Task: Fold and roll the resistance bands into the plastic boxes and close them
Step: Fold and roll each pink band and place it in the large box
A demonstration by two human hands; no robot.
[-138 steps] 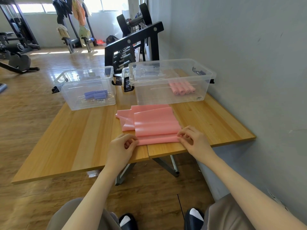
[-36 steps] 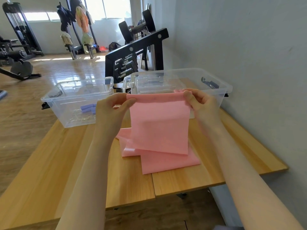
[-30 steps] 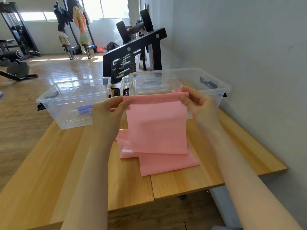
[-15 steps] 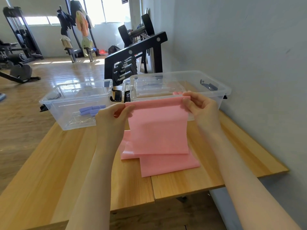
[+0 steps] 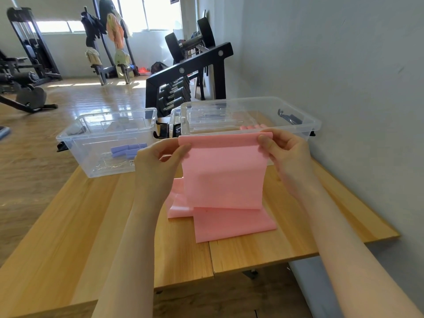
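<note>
Pink resistance band lifted over the tabletop, pinched by both hands.
Left hand and right hand each grip a top corner; the band hangs between them, its tail on the wood near the front edge, bare board leftward. Since 4.6 s ago, the hands have risen off the tabletop.

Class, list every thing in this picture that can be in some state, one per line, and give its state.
Pink band: folded edge held up, lower part lying on the table.
Left hand: pinching the band's left corner.
Right hand: pinching the right corner.
Left box: open, purple rolls inside.
Right box: open, pink rolls inside.
</note>
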